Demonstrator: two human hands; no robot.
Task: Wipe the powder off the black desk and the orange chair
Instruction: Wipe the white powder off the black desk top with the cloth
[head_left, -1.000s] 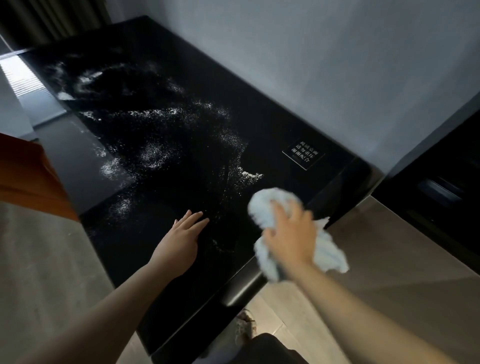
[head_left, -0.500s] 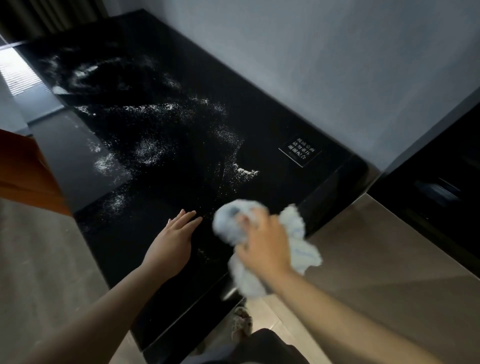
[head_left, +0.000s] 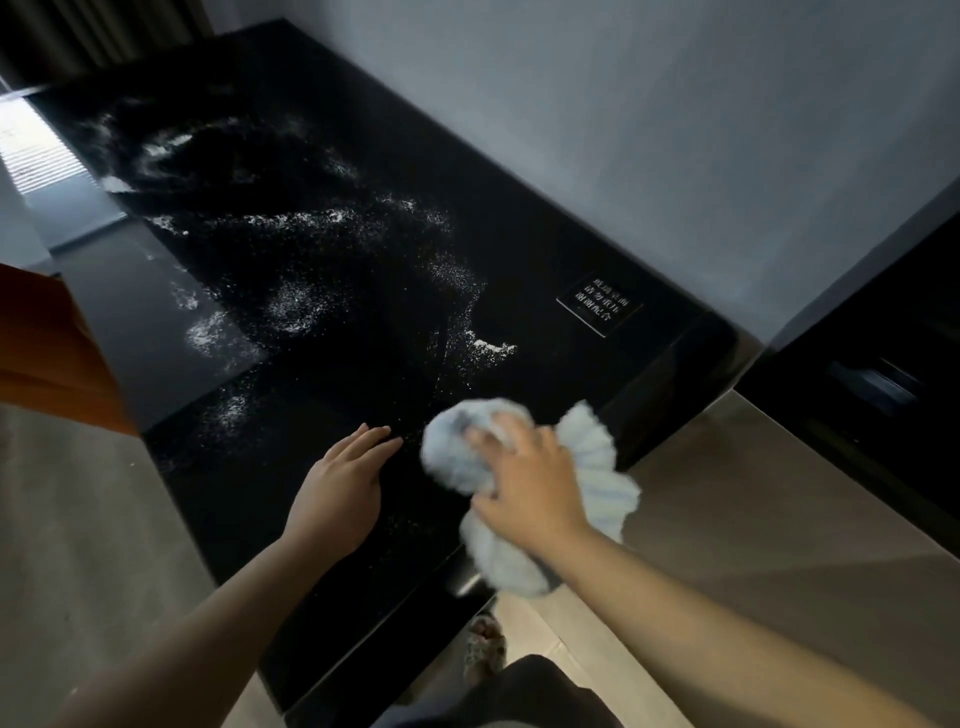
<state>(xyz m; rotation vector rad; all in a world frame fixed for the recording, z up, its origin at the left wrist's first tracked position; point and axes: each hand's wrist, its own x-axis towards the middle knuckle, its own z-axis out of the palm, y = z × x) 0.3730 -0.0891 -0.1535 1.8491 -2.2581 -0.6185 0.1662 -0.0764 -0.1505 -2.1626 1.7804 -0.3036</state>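
Note:
The black desk (head_left: 545, 244) runs from the near edge to the far left, with white powder (head_left: 291, 306) scattered across its middle and far end. My right hand (head_left: 530, 483) grips a bunched light-blue cloth (head_left: 597, 457) and presses it on the desk's near right part. Flat on the desk just left of the cloth lies my left hand (head_left: 343, 483), fingers straight. A corner of the orange chair (head_left: 47, 358) shows at the left edge.
A small black sign with white characters (head_left: 598, 304) sits on the desk near the wall. A grey wall (head_left: 623, 130) borders the desk's far side. A dark cabinet (head_left: 883, 374) stands at the right. Grey floor lies around, and a slippered foot (head_left: 485, 647) shows below the desk edge.
My right hand has swept the cloth leftward along the near part of the desk, closer to my left hand. My left hand stays flat in the same place.

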